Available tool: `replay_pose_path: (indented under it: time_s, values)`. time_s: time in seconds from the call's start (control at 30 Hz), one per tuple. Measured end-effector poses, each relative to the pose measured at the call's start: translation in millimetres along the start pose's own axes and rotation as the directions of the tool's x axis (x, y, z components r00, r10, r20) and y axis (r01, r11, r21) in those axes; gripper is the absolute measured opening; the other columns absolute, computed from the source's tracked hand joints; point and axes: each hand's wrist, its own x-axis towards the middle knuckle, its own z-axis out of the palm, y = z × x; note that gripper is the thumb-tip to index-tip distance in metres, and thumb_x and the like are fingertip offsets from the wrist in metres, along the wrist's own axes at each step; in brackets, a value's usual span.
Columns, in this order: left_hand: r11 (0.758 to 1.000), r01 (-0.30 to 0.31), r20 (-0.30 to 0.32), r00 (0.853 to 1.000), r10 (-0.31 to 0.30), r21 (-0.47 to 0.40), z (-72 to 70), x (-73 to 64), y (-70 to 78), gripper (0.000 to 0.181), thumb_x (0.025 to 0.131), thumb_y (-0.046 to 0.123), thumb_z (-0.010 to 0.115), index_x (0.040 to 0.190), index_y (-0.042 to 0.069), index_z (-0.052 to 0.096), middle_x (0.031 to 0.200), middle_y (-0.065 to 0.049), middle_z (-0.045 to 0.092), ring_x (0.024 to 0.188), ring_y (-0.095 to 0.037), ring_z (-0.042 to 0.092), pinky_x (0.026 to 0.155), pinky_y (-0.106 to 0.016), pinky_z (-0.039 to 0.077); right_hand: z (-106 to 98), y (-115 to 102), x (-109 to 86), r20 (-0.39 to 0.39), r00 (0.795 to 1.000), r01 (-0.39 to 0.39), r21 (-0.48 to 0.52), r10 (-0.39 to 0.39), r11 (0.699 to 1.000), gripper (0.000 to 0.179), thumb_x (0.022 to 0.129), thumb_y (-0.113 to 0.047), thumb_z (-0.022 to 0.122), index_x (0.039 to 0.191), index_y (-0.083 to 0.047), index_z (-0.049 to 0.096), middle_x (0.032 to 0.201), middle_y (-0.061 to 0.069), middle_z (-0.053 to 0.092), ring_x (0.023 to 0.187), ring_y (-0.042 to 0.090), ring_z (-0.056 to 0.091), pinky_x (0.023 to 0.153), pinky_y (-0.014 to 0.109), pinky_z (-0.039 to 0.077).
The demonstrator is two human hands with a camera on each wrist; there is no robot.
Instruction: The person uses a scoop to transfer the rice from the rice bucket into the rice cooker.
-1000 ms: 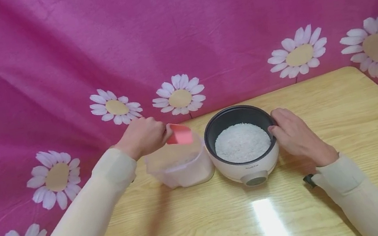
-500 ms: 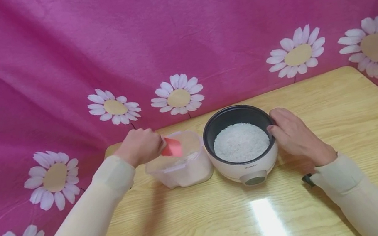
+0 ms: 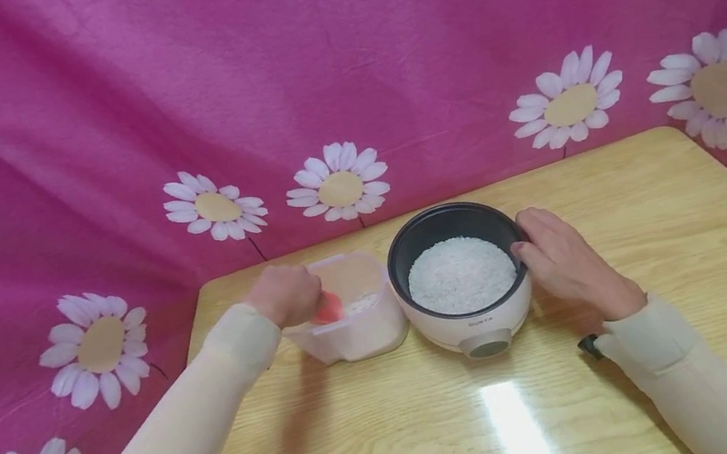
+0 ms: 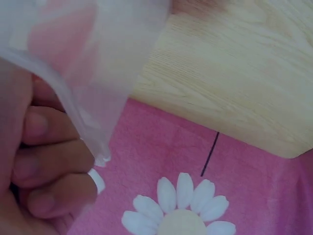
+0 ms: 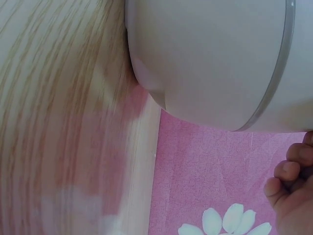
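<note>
My left hand (image 3: 288,293) grips a red scoop (image 3: 328,308), whose blade dips into a translucent plastic container (image 3: 354,338) at some white rice (image 3: 361,304). In the left wrist view, the fingers (image 4: 58,161) are curled, and the scoop shows as a pink blur through the container wall (image 4: 117,63). Right beside the container stands a white rice cooker (image 3: 476,325) with a dark inner pot (image 3: 432,227) holding a bed of white rice (image 3: 462,274). My right hand (image 3: 562,257) holds the cooker's right side, thumb at the rim; its fingertips curl near the body in the right wrist view.
Both vessels stand on a wooden table (image 3: 400,431) toward its back edge. A purple-pink cloth (image 3: 422,62) with printed daisies hangs behind and to the left of the table. The cooker's dial (image 3: 488,344) faces the front.
The left hand has brought the scoop down from above the container's far rim into it, first moving left, then lowering. The right hand keeps its hold on the cooker.
</note>
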Motion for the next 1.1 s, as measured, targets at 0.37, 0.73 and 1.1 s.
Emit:
replay_pose_path:
  time_s: [0.37,0.73,1.1]
  values:
    - [0.982,0.049,0.002,0.999,-0.050,0.181,4.0,12.5,20.3,0.025,0.096,0.018,0.061,0.073,0.011,0.068,0.072,-0.003,0.063,0.061,-0.018,0.052,0.060,-0.038,0.058,-3,-1,-1.1,-0.009,1.000,-0.014,0.014,0.014,1.000,0.007,0.095,-0.010,0.047,0.094,-0.005,0.052,0.085,0.007,0.045,0.082,0.019,0.041,0.072,0.032,0.034]
    - [0.989,0.080,0.145,0.985,-0.098,0.122,12.3,24.6,31.9,0.023,0.098,0.020,0.057,0.077,0.017,0.068,0.083,0.003,0.066,0.068,-0.014,0.053,0.059,-0.038,0.053,-3,-1,-0.4,0.002,1.000,-0.013,0.012,0.013,1.000,0.008,0.096,-0.011,0.047,0.095,-0.005,0.052,0.086,0.007,0.046,0.083,0.020,0.042,0.073,0.033,0.035]
    - [0.995,0.076,0.070,0.994,-0.080,0.060,22.9,25.0,28.4,0.030,0.096,0.023,0.060,0.067,0.016,0.058,0.071,0.001,0.055,0.063,-0.017,0.048,0.061,-0.044,0.055,0,-1,-1.7,0.007,1.000,-0.020,0.008,0.020,1.000,0.007,0.096,-0.011,0.046,0.094,-0.006,0.051,0.086,0.008,0.045,0.083,0.020,0.041,0.073,0.033,0.034]
